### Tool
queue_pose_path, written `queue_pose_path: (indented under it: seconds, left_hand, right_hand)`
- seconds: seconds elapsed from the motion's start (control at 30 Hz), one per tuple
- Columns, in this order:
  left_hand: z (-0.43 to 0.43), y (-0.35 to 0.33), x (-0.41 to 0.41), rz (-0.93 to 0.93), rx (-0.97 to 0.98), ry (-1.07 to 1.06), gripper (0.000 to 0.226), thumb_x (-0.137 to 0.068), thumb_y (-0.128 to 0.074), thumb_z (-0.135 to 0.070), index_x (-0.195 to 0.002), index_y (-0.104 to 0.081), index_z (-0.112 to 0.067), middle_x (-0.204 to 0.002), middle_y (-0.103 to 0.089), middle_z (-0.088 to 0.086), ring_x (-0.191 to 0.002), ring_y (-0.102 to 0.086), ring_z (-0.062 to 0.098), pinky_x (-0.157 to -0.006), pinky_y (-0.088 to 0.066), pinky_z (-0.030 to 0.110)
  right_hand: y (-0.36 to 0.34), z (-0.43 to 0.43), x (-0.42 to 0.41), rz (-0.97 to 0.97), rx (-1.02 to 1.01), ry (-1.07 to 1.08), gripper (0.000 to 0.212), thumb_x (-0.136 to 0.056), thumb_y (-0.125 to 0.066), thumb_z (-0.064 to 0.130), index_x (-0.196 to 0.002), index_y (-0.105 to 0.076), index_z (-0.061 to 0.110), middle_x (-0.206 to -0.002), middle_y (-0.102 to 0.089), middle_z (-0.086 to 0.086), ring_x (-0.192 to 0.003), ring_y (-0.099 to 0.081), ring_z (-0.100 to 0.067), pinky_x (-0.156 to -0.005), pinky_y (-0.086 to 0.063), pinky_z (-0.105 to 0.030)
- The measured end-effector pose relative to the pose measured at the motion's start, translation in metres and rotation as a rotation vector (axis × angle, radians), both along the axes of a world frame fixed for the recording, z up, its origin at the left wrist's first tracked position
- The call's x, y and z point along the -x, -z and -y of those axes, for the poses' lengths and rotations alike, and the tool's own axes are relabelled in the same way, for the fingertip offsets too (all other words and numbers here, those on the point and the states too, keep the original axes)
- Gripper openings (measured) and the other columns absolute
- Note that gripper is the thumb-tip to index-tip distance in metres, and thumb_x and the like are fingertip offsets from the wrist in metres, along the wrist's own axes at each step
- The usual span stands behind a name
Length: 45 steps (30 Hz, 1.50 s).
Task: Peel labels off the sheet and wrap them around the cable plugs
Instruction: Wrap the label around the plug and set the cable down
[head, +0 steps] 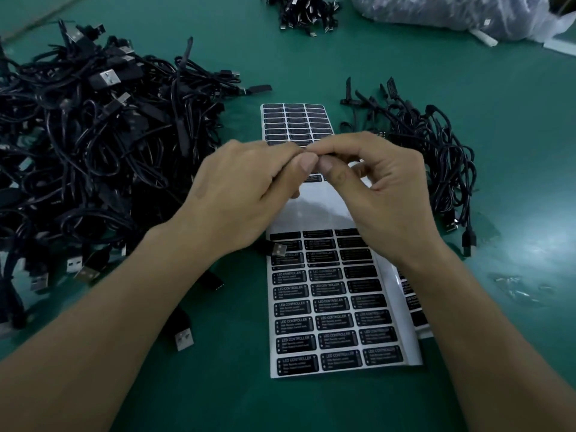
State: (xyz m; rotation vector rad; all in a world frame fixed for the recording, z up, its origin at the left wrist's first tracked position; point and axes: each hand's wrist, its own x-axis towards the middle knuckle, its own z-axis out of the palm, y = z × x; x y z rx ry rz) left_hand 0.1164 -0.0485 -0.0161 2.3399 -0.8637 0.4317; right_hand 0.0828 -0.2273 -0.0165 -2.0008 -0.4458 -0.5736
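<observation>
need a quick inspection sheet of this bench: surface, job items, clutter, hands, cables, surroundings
Surface: green mat, glare patch at right.
Job's things: near label sheet, top rows peeled to bare backing; second label sheet beyond the hands; a small dark piece pinched between the fingertips, mostly hidden.
Clutter: small clear scraps at right.
Grippers: left hand and right hand meet thumb to thumb above the sheets, both pinching.
Cables: large tangled pile at left; smaller pile at right; third bundle at far edge.
Surroundings: clear plastic bag at top right.
</observation>
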Motion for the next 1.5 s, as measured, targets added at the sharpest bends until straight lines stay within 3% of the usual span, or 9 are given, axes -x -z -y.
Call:
queue_pose_path:
  seconds: [0.2, 0.37, 0.47, 0.63, 0.83, 0.93, 1.03, 1.2, 1.5]
  left_hand:
    - [-0.001, 0.006, -0.006, -0.232, 0.193, 0.008, 0.028, -0.102, -0.052, -0.039, -0.083, -0.068, -0.025, -0.069, -0.068, -0.015, -0.058, -0.057, 0.005, -0.058, -0.049, 0.027]
    - [-0.001, 0.007, -0.009, -0.334, 0.287, 0.035, 0.01, -0.095, -0.068, -0.031, -0.087, -0.067, -0.026, -0.077, -0.07, -0.015, -0.059, -0.058, -0.002, -0.058, -0.045, 0.012]
    - [-0.001, 0.006, -0.009, -0.404, 0.323, 0.046, 0.011, -0.094, -0.069, -0.029, -0.088, -0.062, -0.023, -0.069, -0.071, -0.011, -0.054, -0.061, 0.0, -0.056, -0.047, 0.013]
    - [-0.001, 0.005, -0.008, -0.432, 0.26, -0.013, 0.032, -0.097, -0.051, -0.055, -0.085, -0.046, -0.026, -0.051, -0.052, -0.014, -0.043, -0.043, 0.002, -0.046, -0.035, 0.015]
    - [-0.003, 0.001, -0.009, -0.496, 0.4, -0.011, 0.065, -0.102, -0.018, -0.061, -0.089, -0.069, -0.023, -0.05, -0.033, -0.015, -0.043, -0.032, 0.004, -0.05, -0.027, 0.019]
    - [-0.005, -0.001, -0.01, -0.438, 0.369, 0.014, 0.057, -0.11, -0.029, -0.042, -0.086, -0.071, -0.012, -0.059, -0.03, 0.004, -0.05, -0.029, 0.007, -0.053, -0.026, 0.026]
    - [-0.004, -0.001, -0.011, -0.407, 0.324, 0.061, 0.042, -0.108, -0.043, -0.03, -0.076, -0.066, -0.016, -0.065, -0.049, 0.021, -0.056, -0.042, 0.021, -0.055, -0.036, 0.03]
    - [-0.004, 0.004, -0.014, -0.437, 0.355, 0.059, 0.021, -0.1, -0.062, -0.026, -0.081, -0.07, -0.023, -0.073, -0.071, -0.007, -0.065, -0.06, 0.001, -0.063, -0.048, 0.019]
    - [-0.005, 0.003, -0.012, -0.447, 0.551, -0.042, 0.017, -0.078, -0.085, -0.017, -0.084, -0.076, -0.03, -0.077, -0.077, -0.004, -0.073, -0.074, 0.015, -0.07, -0.059, 0.026]
  right_hand:
    - [0.0, 0.005, -0.001, -0.181, -0.012, 0.217, 0.03, -0.094, -0.067, 0.02, -0.123, -0.066, 0.029, -0.091, -0.069, 0.017, -0.087, -0.064, 0.001, -0.076, -0.045, -0.011]
    - [0.003, 0.014, -0.001, -0.477, 0.396, 0.373, 0.074, -0.083, -0.067, 0.061, -0.146, -0.047, 0.027, -0.132, -0.06, -0.003, -0.124, -0.049, -0.024, -0.104, -0.043, -0.044]
    - [0.002, 0.007, 0.001, -0.541, 0.539, 0.37, 0.091, -0.074, -0.063, 0.074, -0.151, -0.037, 0.034, -0.148, -0.049, -0.003, -0.134, -0.035, -0.031, -0.105, -0.032, -0.044]
    - [0.001, 0.008, 0.002, -0.594, 0.374, 0.289, 0.08, -0.075, -0.075, 0.062, -0.146, -0.046, 0.039, -0.147, -0.051, 0.005, -0.139, -0.035, -0.025, -0.115, -0.031, -0.047]
    - [0.001, 0.004, 0.0, -0.519, 0.266, 0.278, 0.073, -0.073, -0.087, 0.041, -0.138, -0.054, 0.037, -0.142, -0.052, 0.011, -0.133, -0.042, -0.021, -0.115, -0.033, -0.046]
    - [0.001, 0.001, 0.002, -0.435, 0.19, 0.251, 0.072, -0.073, -0.089, 0.024, -0.137, -0.056, 0.034, -0.143, -0.05, 0.012, -0.126, -0.044, -0.004, -0.111, -0.032, -0.023]
    - [0.002, -0.001, 0.002, -0.469, 0.107, 0.253, 0.077, -0.072, -0.089, 0.021, -0.14, -0.054, 0.031, -0.142, -0.053, 0.013, -0.125, -0.049, -0.006, -0.112, -0.039, -0.03]
    - [0.0, 0.001, 0.002, -0.482, -0.032, 0.274, 0.073, -0.069, -0.09, 0.025, -0.134, -0.058, 0.03, -0.116, -0.064, 0.016, -0.096, -0.066, -0.001, -0.089, -0.057, -0.034]
    - [0.002, 0.005, -0.001, -0.601, -0.334, 0.19, 0.038, -0.073, -0.086, 0.008, -0.104, -0.072, 0.025, -0.092, -0.076, -0.003, -0.084, -0.075, -0.017, -0.081, -0.062, -0.04]
